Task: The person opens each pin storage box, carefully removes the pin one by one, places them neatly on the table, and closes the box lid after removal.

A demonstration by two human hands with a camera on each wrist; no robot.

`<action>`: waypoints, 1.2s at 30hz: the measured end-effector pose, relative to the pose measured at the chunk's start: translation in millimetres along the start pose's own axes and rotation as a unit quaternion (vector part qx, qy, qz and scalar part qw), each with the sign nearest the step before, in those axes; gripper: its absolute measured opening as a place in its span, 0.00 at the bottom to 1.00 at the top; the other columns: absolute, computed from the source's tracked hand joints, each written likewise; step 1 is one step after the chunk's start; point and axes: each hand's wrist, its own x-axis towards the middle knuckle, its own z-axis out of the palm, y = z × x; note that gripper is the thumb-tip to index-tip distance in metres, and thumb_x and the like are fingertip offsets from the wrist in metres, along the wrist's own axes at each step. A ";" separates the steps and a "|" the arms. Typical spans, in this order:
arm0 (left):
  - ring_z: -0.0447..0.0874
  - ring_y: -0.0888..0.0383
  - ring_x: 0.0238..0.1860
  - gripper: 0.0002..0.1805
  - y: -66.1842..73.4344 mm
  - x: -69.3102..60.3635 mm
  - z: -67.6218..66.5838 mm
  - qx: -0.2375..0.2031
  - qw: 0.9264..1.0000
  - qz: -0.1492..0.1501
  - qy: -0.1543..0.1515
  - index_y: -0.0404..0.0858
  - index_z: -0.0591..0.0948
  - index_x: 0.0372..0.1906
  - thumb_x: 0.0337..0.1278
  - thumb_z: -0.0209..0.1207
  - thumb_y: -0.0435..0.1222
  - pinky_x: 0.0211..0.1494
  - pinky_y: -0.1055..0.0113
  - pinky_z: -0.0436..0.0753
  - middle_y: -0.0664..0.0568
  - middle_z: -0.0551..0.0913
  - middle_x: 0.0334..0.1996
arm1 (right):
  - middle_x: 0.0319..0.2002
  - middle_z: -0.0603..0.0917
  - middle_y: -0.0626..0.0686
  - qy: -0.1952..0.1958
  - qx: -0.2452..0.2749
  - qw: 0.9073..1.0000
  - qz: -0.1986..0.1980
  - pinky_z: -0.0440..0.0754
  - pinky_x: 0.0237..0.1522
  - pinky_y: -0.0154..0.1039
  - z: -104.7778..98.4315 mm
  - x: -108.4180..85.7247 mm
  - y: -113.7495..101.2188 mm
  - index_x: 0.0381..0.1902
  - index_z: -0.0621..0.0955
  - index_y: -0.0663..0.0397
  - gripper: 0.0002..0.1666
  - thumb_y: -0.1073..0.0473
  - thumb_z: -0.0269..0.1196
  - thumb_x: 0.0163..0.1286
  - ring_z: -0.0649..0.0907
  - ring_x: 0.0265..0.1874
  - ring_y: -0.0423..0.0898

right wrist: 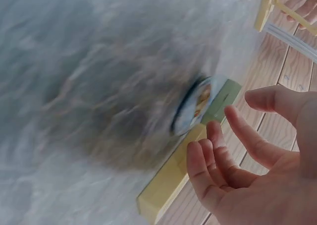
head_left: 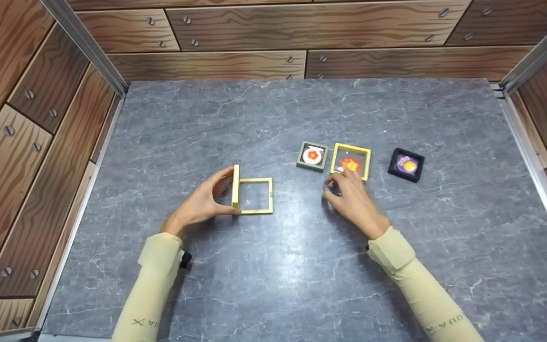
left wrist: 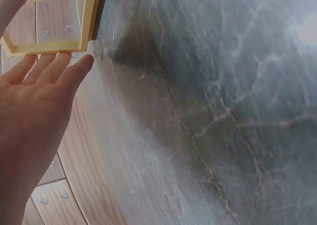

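Note:
In the head view my left hand (head_left: 197, 202) grips the upright half of a hinged yellow display frame (head_left: 236, 186), thumb at its near end and fingers at its far end. The other half of that frame lies flat on the table, opened to the right. The left wrist view shows the fingertips against the edge of the yellow frame (left wrist: 49, 48). My right hand (head_left: 356, 202), fingers loosely bent and holding nothing, hovers by the near edge of a second yellow frame (head_left: 367, 164) with an orange paw-like piece inside. Whether its fingertips touch that frame, I cannot tell.
Left of the second yellow frame stands a small green frame (head_left: 310, 167) with a white disc and red flower. Farther right is a black frame (head_left: 405, 177) with a purple and yellow piece. Wood-patterned walls (head_left: 235, 66) border the grey marbled table (head_left: 216, 118).

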 end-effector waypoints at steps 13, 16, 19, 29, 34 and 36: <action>0.70 0.50 0.79 0.59 1.9 2.2 4.2 0.098 0.995 0.010 0.030 0.44 0.63 0.83 0.43 0.83 0.36 0.87 0.58 0.65 0.46 0.74 0.75 | 0.39 0.86 0.63 -0.011 0.033 0.999 -0.032 0.84 0.51 0.54 14.6 14.8 -36.8 0.43 0.86 0.66 0.11 0.64 0.63 0.67 0.83 0.42 0.58; 0.69 0.49 0.79 0.59 2.5 2.2 4.3 0.106 0.994 0.012 0.028 0.45 0.63 0.83 0.44 0.83 0.38 0.87 0.57 0.65 0.47 0.73 0.75 | 0.41 0.87 0.63 -0.016 0.036 0.999 -0.037 0.85 0.52 0.54 17.4 19.1 -45.4 0.43 0.86 0.66 0.11 0.64 0.62 0.68 0.84 0.43 0.58; 0.68 0.49 0.80 0.59 2.8 1.8 4.0 0.108 0.994 0.010 0.025 0.45 0.63 0.83 0.44 0.83 0.39 0.87 0.57 0.65 0.47 0.73 0.76 | 0.42 0.88 0.63 -0.019 0.038 0.998 -0.042 0.86 0.53 0.54 20.5 24.3 -55.1 0.44 0.86 0.66 0.12 0.64 0.62 0.69 0.85 0.44 0.58; 0.68 0.48 0.80 0.58 1.2 5.3 4.7 0.089 0.996 0.016 0.021 0.41 0.64 0.82 0.44 0.83 0.36 0.88 0.57 0.64 0.44 0.71 0.76 | 0.44 0.90 0.62 -0.039 0.050 0.996 -0.057 0.85 0.55 0.52 33.2 42.6 -89.3 0.46 0.87 0.64 0.12 0.63 0.62 0.72 0.85 0.45 0.58; 0.68 0.47 0.80 0.58 1.1 6.0 5.9 0.097 0.995 0.023 0.018 0.42 0.63 0.82 0.45 0.83 0.38 0.87 0.56 0.65 0.43 0.71 0.76 | 0.49 0.90 0.62 -0.053 0.060 0.995 -0.060 0.84 0.59 0.53 36.5 50.4 -105.8 0.49 0.87 0.63 0.14 0.59 0.62 0.75 0.85 0.48 0.58; 0.69 0.47 0.80 0.58 1.5 5.9 6.2 0.118 0.993 0.023 0.021 0.44 0.64 0.83 0.46 0.83 0.41 0.87 0.55 0.65 0.44 0.72 0.76 | 0.51 0.89 0.61 -0.059 0.064 0.995 -0.057 0.84 0.61 0.52 37.6 53.3 -112.3 0.52 0.87 0.63 0.16 0.57 0.62 0.76 0.85 0.50 0.58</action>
